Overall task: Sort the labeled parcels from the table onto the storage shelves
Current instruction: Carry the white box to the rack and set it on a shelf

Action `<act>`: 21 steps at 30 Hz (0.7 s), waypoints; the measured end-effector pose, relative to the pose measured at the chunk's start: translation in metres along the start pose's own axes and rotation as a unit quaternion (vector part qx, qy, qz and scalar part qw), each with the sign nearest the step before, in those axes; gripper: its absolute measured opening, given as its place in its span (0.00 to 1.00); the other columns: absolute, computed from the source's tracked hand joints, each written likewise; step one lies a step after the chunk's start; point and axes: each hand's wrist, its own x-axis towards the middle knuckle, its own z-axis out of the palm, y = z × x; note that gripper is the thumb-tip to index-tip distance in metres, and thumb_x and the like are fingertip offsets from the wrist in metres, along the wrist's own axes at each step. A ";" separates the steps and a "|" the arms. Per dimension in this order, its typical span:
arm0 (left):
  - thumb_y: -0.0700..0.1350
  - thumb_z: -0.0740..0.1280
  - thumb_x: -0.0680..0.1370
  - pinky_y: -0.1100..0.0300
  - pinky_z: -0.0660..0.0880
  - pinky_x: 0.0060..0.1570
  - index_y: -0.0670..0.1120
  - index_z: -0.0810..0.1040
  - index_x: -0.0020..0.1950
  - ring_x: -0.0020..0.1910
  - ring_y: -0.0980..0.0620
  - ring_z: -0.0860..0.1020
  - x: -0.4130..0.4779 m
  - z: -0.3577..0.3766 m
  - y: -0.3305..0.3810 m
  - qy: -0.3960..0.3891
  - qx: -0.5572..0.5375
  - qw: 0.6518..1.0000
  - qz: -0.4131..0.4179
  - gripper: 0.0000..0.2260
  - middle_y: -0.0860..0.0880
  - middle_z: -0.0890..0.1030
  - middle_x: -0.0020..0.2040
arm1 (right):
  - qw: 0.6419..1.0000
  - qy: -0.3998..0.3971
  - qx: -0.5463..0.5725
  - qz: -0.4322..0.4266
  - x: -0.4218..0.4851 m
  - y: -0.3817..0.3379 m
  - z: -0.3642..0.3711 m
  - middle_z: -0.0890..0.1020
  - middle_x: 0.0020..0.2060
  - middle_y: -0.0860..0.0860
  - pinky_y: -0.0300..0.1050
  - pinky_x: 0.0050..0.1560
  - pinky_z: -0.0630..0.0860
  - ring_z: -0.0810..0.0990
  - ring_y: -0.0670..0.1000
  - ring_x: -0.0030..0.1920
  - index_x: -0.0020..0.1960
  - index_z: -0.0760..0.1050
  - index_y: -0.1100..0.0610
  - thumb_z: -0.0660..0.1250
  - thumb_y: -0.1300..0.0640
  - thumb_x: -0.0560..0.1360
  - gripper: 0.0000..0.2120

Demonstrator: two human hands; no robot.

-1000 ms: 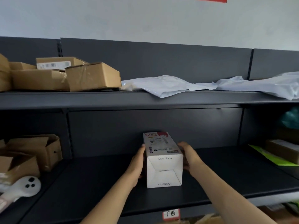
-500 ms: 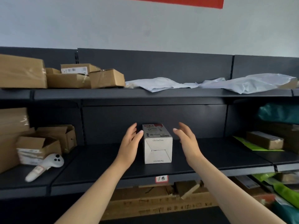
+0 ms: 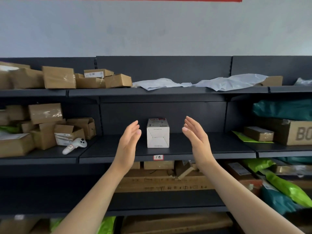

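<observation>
Both hands hang released at the centre of the frame, the left hand (image 3: 129, 144) and the right hand (image 3: 196, 139) holding nothing. Dark metal shelving (image 3: 168, 71), matte and flat-panelled, spans the frame in tiers against a pale wall. Taped brown cardboard boxes (image 3: 58, 77) crowd the top tier at upper left, and more sit tumbled on the tier below at left, some with flaps open. Crinkled pale plastic mailers (image 3: 228, 81) lie flat along the top tier at centre and right. At far right, a teal plastic bag (image 3: 283, 109) rests above a large brown box (image 3: 297, 132) printed with bold letters, and glossy green mailers (image 3: 287, 186) slump at lower right. The white carton (image 3: 157, 137), a smooth rectangular parcel with a printed top and folded end flaps, stands alone on the middle shelf (image 3: 233, 146) between the two hands, apart from both. A white plastic handheld controller (image 3: 75, 146) lies on the same tier at left, beside the open boxes. A small red-bordered label (image 3: 158, 157) is stuck on the shelf edge just below the carton. Both forearms reach up from the bottom corners, palms facing each other, fingers straight and close together. One second earlier both hands gripped the carton's sides; half a second earlier they had let go but stood close to it; now they are wider apart, and more of the shelving shows on every side.
</observation>
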 end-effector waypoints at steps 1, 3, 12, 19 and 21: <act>0.62 0.57 0.73 0.57 0.63 0.70 0.51 0.64 0.73 0.70 0.57 0.67 -0.005 0.001 0.005 -0.003 0.000 1.000 0.002 0.31 0.51 0.69 0.72 | 1.000 0.000 0.001 -0.003 -0.005 -0.005 -0.004 0.70 0.72 0.48 0.49 0.73 0.64 0.68 0.47 0.71 0.73 0.65 0.49 0.63 0.55 0.79 0.23; 0.65 0.56 0.70 0.58 0.64 0.70 0.51 0.64 0.73 0.69 0.57 0.68 -0.014 0.003 0.013 -0.007 0.004 1.000 0.012 0.34 0.52 0.70 0.71 | 1.000 0.003 -0.002 -0.011 -0.013 -0.012 -0.011 0.70 0.72 0.48 0.47 0.73 0.64 0.68 0.46 0.71 0.73 0.65 0.49 0.63 0.55 0.79 0.23; 0.51 0.58 0.81 0.83 0.64 0.54 0.51 0.64 0.73 0.61 0.69 0.68 0.004 0.059 0.015 -0.130 -0.039 0.990 0.048 0.20 0.53 0.69 0.71 | 0.996 0.082 -0.037 -0.027 -0.027 -0.030 -0.052 0.70 0.72 0.48 0.49 0.73 0.65 0.69 0.47 0.71 0.73 0.65 0.50 0.65 0.54 0.78 0.25; 0.65 0.57 0.70 0.77 0.65 0.58 0.57 0.67 0.69 0.63 0.70 0.69 0.008 0.161 0.045 -0.281 -0.179 0.938 0.095 0.28 0.56 0.72 0.68 | 0.965 0.222 -0.129 -0.044 -0.072 -0.062 -0.131 0.71 0.69 0.49 0.47 0.71 0.67 0.70 0.48 0.69 0.69 0.67 0.47 0.68 0.50 0.73 0.25; 0.65 0.58 0.69 0.71 0.65 0.62 0.55 0.67 0.69 0.64 0.66 0.70 -0.003 0.196 0.060 -0.333 -0.224 0.910 0.102 0.30 0.55 0.72 0.68 | 0.946 0.272 -0.167 -0.052 -0.097 -0.080 -0.157 0.73 0.68 0.50 0.49 0.70 0.68 0.72 0.50 0.69 0.66 0.68 0.47 0.69 0.52 0.73 0.23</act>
